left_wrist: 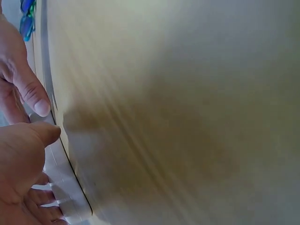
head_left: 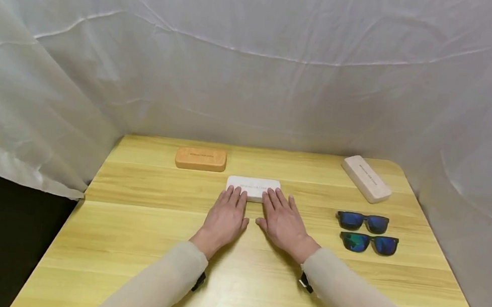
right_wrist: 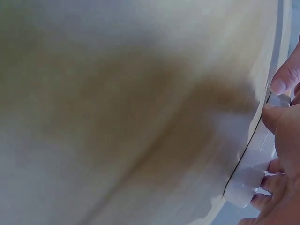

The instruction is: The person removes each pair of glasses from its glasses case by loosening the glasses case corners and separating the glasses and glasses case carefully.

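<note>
A white glasses case (head_left: 254, 182), closed and with small print on its lid, lies flat on the wooden table in the head view. My left hand (head_left: 226, 217) lays its straight fingers on the case's near left part. On the near right part rest the extended fingers of my right hand (head_left: 284, 225). Both thumbs point inward, apart from each other. The left wrist view shows fingertips against the side of the case (left_wrist: 65, 187); in the right wrist view the right fingertips likewise touch the case (right_wrist: 246, 183).
An orange glasses case (head_left: 200, 159) lies at the back left. A pale beige case (head_left: 366, 179) sits slanted at the back right. Nearer on the right are two pairs of sunglasses, one with blue lenses (head_left: 351, 220), one with green-blue lenses (head_left: 356, 242). White cloth (head_left: 254, 83) hangs behind the table.
</note>
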A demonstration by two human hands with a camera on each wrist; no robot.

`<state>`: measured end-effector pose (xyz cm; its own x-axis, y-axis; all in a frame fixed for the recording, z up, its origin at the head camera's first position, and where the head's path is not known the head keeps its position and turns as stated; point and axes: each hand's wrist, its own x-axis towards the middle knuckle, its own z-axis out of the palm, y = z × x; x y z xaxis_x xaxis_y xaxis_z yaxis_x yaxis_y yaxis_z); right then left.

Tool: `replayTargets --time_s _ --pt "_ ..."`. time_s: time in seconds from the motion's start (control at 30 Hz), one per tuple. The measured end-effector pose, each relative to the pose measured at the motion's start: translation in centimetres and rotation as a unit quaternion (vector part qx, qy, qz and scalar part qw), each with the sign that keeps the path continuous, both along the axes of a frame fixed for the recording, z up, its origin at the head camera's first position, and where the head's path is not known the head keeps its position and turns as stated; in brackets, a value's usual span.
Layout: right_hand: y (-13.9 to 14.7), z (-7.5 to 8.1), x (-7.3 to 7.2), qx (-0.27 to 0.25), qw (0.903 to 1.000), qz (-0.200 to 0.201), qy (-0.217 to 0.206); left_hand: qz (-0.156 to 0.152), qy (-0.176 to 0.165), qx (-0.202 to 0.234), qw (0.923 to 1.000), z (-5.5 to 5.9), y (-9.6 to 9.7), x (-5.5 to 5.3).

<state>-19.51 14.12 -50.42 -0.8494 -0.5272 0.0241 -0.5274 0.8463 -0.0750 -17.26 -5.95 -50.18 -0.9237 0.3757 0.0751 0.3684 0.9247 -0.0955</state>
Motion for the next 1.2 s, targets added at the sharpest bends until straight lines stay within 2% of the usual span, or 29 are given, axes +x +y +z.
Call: replayTargets --time_s 0.1,0.2,0.33,0.47,0.6,0.77,0.97,1.2 --pt "-0.2 -0.1 -0.8 0.006 1.0 -0.005 -0.004 0.006 -0.009 -0.002 0.9999 -0.2 0.0 -0.7" --pt "-0.3 -0.2 -1.4 0.024 0.9995 -0.015 0.013 0.013 -0.019 0.002 0.9997 -0.4 0.1 -1.3" --pt "-0.4 -0.5 -1.7 0.042 0.9979 -0.032 0.037 0.026 -0.042 0.011 0.9987 -0.3 0.4 -2.0" --pt "-0.5 -0.7 -1.9 0.034 0.9981 -0.034 0.039 0.033 -0.059 0.009 0.9977 -0.1 0.5 -2.5" --pt "-0.8 -0.6 -2.5 0.027 0.9987 -0.037 0.024 0.028 -0.067 0.006 0.9973 0.1 0.2 -3.2" --pt "-1.4 -0.4 -3.7 0.022 0.9985 -0.05 0.008 0.014 -0.085 0.005 0.9963 0.4 -0.3 -4.9" --pt "-2.0 -0.3 -5.3 0.017 0.998 -0.059 -0.015 0.024 -0.121 -0.009 0.9923 0.8 -0.8 -7.0" --pt "-2.4 0.0 -6.8 0.022 0.996 -0.078 -0.037 0.021 -0.132 -0.009 0.991 1.3 -0.8 -8.8"
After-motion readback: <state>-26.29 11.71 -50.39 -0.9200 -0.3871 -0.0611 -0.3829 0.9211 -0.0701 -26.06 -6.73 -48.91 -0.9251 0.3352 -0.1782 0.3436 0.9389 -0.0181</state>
